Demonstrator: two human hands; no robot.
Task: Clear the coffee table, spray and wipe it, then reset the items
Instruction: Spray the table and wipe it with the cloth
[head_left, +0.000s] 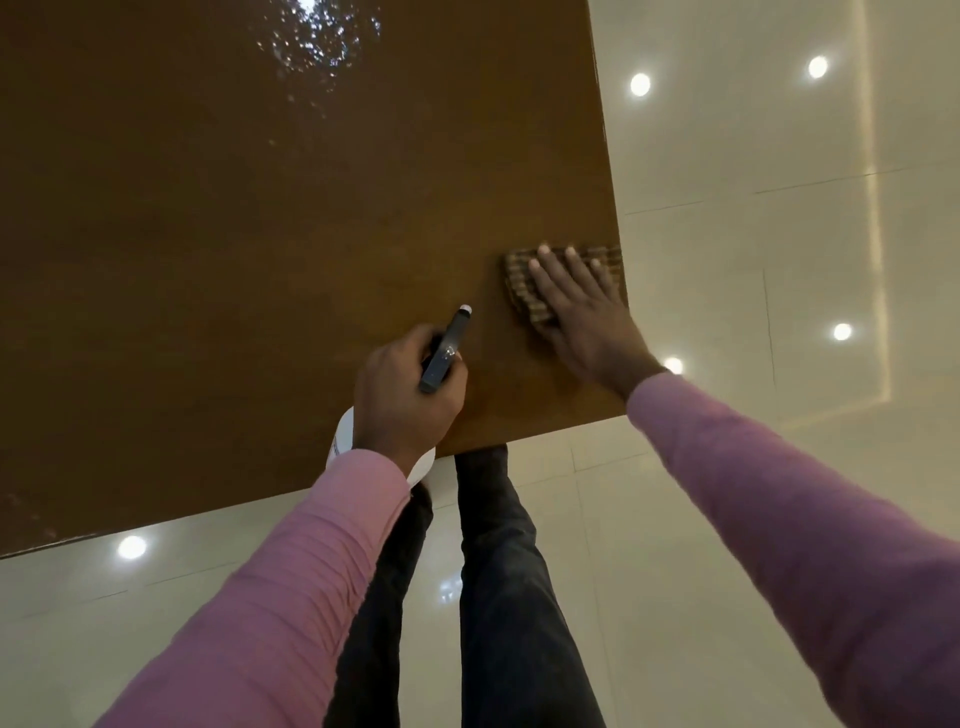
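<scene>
Coffee table (208, 260): big glossy brown top, takes up most of the view, near right corner is by the hands.
Floor (779, 156): shiny cream tiles all round, round light spots mirrored in them.
Trousers (498, 571): dark, right up at the table's near edge.
Sleeves (291, 571): pink, both arms reaching forward.
Left hand (405, 395): wrapped round the spray bottle's neck, over the near edge.
Right hand (576, 306): flat, fingers spread, pressing on the cloth.
Spray bottle (451, 340): white body, dark head, nozzle pointing out over the top.
Cloth (519, 280): brownish, ribbed, on the table at its right edge.
Droplets (311, 41): wet specks glinting at the far end.
</scene>
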